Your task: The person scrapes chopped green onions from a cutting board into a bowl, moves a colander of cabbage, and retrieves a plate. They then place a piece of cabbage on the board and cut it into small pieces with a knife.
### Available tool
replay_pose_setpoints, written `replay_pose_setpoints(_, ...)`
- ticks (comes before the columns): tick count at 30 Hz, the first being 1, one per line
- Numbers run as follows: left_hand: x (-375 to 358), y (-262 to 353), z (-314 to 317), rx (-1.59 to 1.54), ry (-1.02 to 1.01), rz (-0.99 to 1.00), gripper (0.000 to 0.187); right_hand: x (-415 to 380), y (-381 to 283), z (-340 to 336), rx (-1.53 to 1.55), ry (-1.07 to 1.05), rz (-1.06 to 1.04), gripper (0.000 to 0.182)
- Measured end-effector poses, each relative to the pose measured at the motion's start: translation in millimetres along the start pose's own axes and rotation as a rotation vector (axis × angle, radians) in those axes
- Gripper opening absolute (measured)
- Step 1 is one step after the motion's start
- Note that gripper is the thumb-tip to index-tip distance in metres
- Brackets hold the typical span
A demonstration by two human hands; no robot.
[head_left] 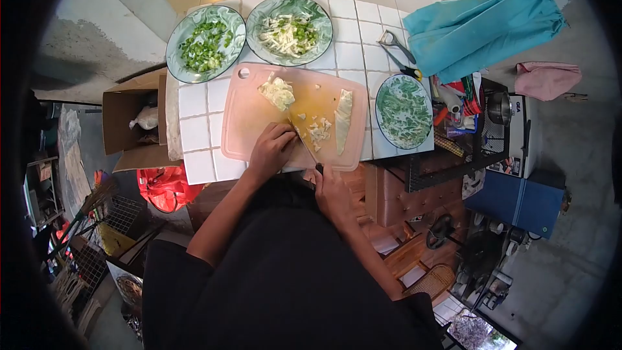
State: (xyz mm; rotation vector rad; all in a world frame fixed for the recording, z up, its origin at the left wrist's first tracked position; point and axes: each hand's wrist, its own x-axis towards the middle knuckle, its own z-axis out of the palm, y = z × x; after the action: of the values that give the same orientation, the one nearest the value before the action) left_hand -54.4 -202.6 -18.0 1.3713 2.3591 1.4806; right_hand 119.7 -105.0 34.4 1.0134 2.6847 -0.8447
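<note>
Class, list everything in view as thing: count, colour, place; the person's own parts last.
Table: 1, white, centre
Cutting board: 1, pink, on table
Knife: 1, black handle, board's near edge
Plates: 3, green and white, around board
Chopped greens: many, green, left, middle plates
Shreds: many, cream, middle plate
Vegetable pieces: several, cream, on board
Tool: 1, dark, far right
Cloths: 2, teal, pink, far right
Box: 1, brown, left of table
Bag: 1, red, left
Background clutter: uncountable, mixed, edges
Torso: 1, black clothing, bottom
Left hand: 1, bare, over board
Right hand: 1, bare, on knife
</note>
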Motion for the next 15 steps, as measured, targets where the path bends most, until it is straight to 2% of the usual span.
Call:
replay_pose_setpoints(3, 1, 0, -2, -0.010, 0.013, -0.024, 0.011, -8, -2, -4, 0.021, -0.006, 0.023, 0.032)
replay_pose_setpoints(5, 0, -2, -2, -0.013, 0.011, -0.045, 0.011, -17, 0, -8, 0.026, -0.018, 0.177, 0.032)
replay_pose_setpoints(11, 2, 0, -4, -0.035, -0.008, -0.035, 0.014, -16, 8, -8, 0.025, -0.064, 0.077, 0.033)
replay_pose_setpoints(15, -1, -4, -3, -0.033, -0.016, -0.030, 0.016, -14, 4, -11, 0.023, -0.077, 0.081, 0.033)
